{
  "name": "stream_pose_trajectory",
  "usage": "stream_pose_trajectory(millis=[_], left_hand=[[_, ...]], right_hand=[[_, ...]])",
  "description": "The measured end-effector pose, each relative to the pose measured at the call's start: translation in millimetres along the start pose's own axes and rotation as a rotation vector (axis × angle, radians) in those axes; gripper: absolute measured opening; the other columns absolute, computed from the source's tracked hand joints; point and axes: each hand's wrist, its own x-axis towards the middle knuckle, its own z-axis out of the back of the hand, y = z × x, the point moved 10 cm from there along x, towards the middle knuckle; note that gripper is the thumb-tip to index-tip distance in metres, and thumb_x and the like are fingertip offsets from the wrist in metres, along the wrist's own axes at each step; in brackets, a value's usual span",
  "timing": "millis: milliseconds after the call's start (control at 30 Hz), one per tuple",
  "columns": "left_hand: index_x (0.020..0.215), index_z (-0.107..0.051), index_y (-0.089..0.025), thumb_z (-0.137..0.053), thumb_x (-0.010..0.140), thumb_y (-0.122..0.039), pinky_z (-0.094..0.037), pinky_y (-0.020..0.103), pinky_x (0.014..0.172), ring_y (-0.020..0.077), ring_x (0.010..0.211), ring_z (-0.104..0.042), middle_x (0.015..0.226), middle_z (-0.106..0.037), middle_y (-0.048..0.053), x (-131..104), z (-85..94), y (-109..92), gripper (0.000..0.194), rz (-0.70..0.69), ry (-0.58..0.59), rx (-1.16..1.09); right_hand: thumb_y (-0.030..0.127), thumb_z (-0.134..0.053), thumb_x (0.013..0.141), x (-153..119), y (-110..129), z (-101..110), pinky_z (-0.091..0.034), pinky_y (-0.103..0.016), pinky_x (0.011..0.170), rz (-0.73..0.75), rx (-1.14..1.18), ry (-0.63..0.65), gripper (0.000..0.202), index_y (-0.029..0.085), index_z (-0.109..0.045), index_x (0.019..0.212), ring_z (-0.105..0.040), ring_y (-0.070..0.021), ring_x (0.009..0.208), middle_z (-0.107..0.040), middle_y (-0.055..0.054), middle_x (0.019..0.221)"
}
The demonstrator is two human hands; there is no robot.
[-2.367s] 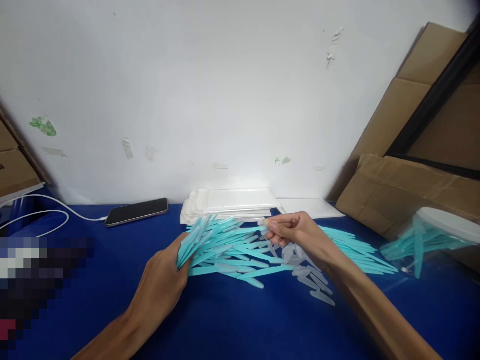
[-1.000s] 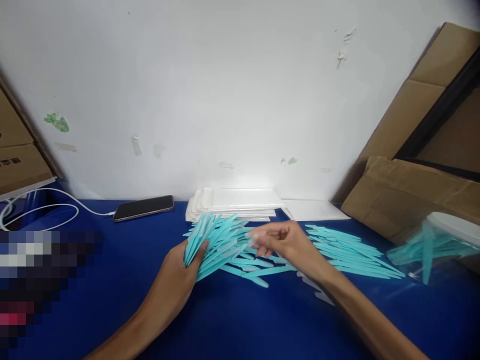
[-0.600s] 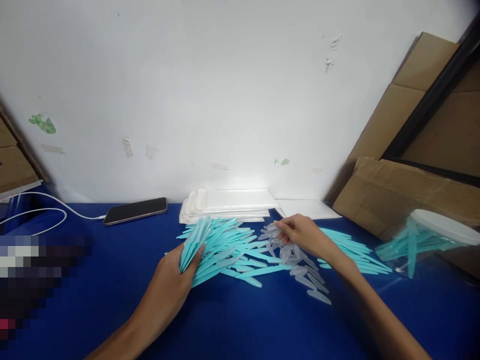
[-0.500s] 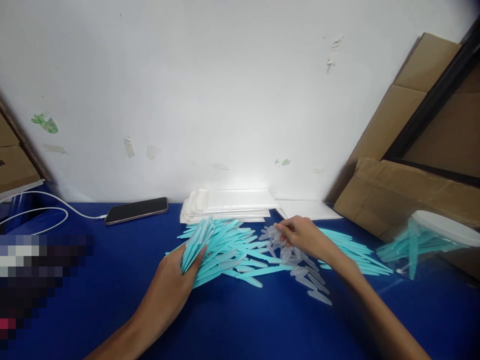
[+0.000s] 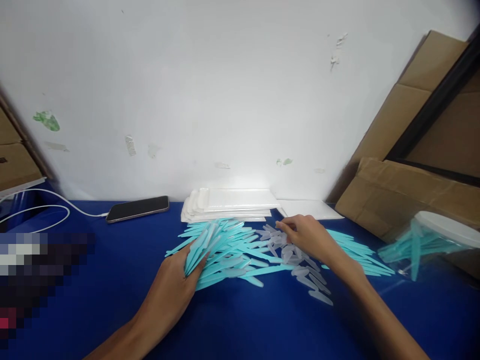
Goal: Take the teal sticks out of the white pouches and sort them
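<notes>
A fanned bunch of slim turquoise eyebrow razors (image 5: pixel 200 246) is gripped in my left hand (image 5: pixel 176 277), thumb on one side and fingers on the other. Their upper ends point up and to the right, over a loose pile of the same razors (image 5: pixel 240 252) on the table. To the right of that pile lie small translucent blade caps (image 5: pixel 292 256), scattered in a strip. My right hand (image 5: pixel 305 232) hovers at the caps' upper edge with thumb and index finger pinched together. Whatever is between those fingertips is too small to make out.
More turquoise razors (image 5: pixel 356 252) lie beyond my right forearm, near a clear tub with a white rim (image 5: pixel 446 227) holding others. White padded envelopes (image 5: pixel 236 200) are stacked against the wall. A phone (image 5: pixel 138 209) on a cable sits left. Cardboard (image 5: pixel 405 200) leans at right.
My right fingertips have lifted slightly from the caps. My left hand has shifted a little to the right and down with the bunch of razors still in it.
</notes>
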Motion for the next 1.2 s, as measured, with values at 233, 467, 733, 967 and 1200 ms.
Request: stream_pose_trajectory(millis=[233, 467, 733, 967, 1200], left_hand=[[0.092, -0.067, -0.022, -0.039, 0.094, -0.064, -0.051, 0.033, 0.072, 0.0281, 0.079, -0.067, 0.077, -0.07, 0.005, 0, -0.1, 1, 0.05, -0.004, -0.006, 0.012], [0.098, -0.066, -0.021, -0.039, 0.094, -0.064, -0.051, 0.035, 0.078, 0.0289, 0.084, -0.067, 0.083, -0.071, 0.005, 0, -2.3, 2, 0.051, 0.009, 0.018, -0.014], [0.094, -0.065, -0.022, -0.04, 0.096, -0.058, -0.049, 0.031, 0.075, 0.0258, 0.081, -0.066, 0.084, -0.071, 0.003, -1, -1.4, 1, 0.044, -0.019, 0.012, -0.046], [0.087, -0.062, -0.021, -0.042, 0.096, -0.057, -0.048, 0.03, 0.072, 0.0206, 0.069, -0.062, 0.076, -0.068, 0.0, 0, -2.6, 2, 0.043, -0.054, -0.003, -0.059], [0.091, -0.066, -0.019, -0.044, 0.093, -0.062, -0.048, 0.031, 0.071, 0.0222, 0.074, -0.06, 0.083, -0.07, 0.002, 4, -4.9, -2, 0.048, 0.01, 0.031, -0.143]], right_hand=[[0.041, -0.051, 0.095, -1, 3, -7, -0.039, -0.029, 0.055, 0.016, -0.073, -0.004, 0.033, 0.022, -0.077, 0.1, -0.066, -0.0234, 0.068, -0.075, -0.009, 0.08], [0.05, -0.043, 0.099, -5, 23, 10, -0.035, -0.03, 0.054, 0.066, -0.08, -0.157, 0.044, 0.022, -0.076, 0.099, -0.061, -0.0207, 0.059, -0.071, -0.006, 0.069], [0.044, -0.063, 0.09, -70, 113, 30, -0.051, -0.035, 0.069, 0.707, 0.214, -0.462, 0.032, 0.023, -0.075, 0.111, -0.066, -0.0231, 0.08, -0.075, -0.007, 0.089], [0.031, -0.07, 0.09, -99, 161, 11, -0.055, -0.034, 0.082, 1.017, 0.088, -0.528, 0.023, 0.021, -0.072, 0.11, -0.066, -0.0195, 0.094, -0.078, -0.002, 0.101], [0.019, -0.069, 0.091, -102, 161, 15, -0.047, -0.031, 0.068, 1.018, 0.021, -0.607, 0.015, 0.021, -0.07, 0.106, -0.063, -0.0149, 0.083, -0.079, 0.002, 0.096]])
